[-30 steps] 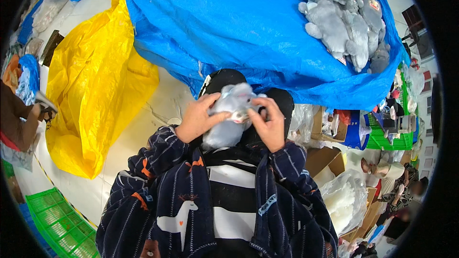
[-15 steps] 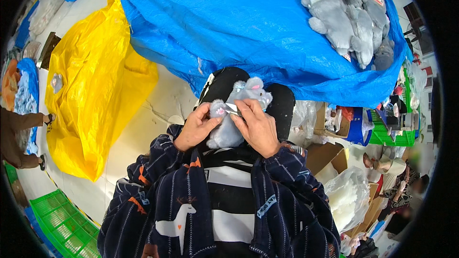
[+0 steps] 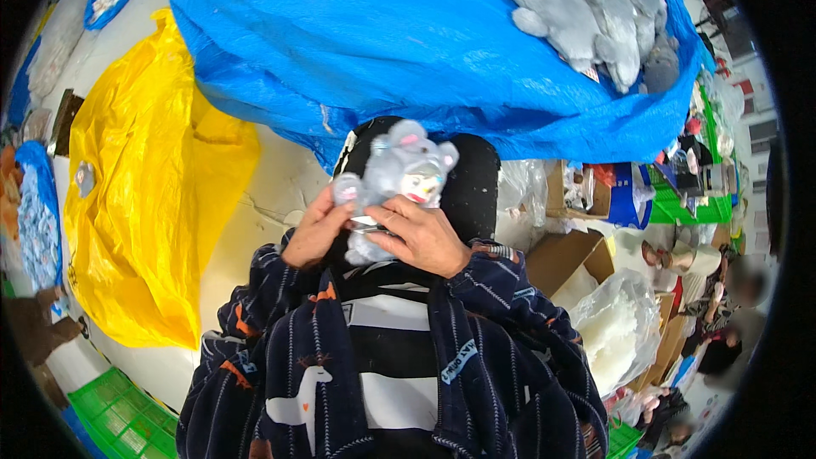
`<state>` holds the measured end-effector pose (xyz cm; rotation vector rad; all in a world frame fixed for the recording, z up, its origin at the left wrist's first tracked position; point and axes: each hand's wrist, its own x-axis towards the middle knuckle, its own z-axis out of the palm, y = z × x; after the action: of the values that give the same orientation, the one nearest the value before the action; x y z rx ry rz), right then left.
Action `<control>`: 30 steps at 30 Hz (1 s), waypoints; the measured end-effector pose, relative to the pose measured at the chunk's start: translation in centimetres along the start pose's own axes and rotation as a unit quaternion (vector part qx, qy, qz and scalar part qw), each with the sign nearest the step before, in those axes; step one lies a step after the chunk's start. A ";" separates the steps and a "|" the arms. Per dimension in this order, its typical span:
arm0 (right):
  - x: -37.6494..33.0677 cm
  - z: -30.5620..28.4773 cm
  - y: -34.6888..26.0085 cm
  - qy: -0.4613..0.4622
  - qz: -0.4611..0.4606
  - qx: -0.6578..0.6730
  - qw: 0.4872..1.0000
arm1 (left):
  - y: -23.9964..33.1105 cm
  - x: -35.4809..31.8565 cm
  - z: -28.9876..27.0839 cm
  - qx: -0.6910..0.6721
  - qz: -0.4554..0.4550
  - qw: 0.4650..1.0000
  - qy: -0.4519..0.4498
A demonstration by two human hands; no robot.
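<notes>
A grey plush toy with round pink-lined ears lies on my lap, its doll-like face turned up. My left hand pinches it beside one raised foot, which has a pink pad. Closed fingers of my right hand hold a small silver metal tool against the toy's lower body, close to the left fingertips. Most of the tool is hidden by the fingers, so its exact kind cannot be made out.
In front of my knees spreads a blue tarp sack with several grey plush toys at its right. A yellow sack lies left. Rightward are a cardboard box and a clear bag of white stuffing. A green crate sits lower left.
The plush toy has been turned so its face now shows. Both hands have shifted slightly left and down with it, the metal tool still in my right hand. The view has shifted a little.
</notes>
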<state>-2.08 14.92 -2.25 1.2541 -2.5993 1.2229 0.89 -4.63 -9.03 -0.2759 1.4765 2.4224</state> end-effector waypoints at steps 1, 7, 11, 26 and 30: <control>-0.3 0.0 -0.2 0.004 0.030 0.002 1.000 | 0.1 -0.4 -1.0 0.007 -0.012 1.000 -0.008; -1.3 0.1 1.2 0.001 0.143 0.025 0.989 | 3.4 0.1 -3.8 0.359 0.136 0.924 0.002; -1.0 0.1 1.3 -0.024 0.129 0.016 0.991 | 7.7 2.1 1.8 0.438 0.278 0.852 0.069; 2.3 -5.0 5.9 0.042 0.105 -0.080 0.990 | 2.6 5.8 2.7 0.410 0.289 0.865 0.017; 2.6 -5.3 6.2 0.018 0.094 -0.082 0.992 | 2.7 6.0 2.6 0.418 0.288 0.861 -0.001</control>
<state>-9.58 18.96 -1.69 0.9701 -2.7766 1.0168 -5.69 -2.60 -7.38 0.4193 2.7127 1.8243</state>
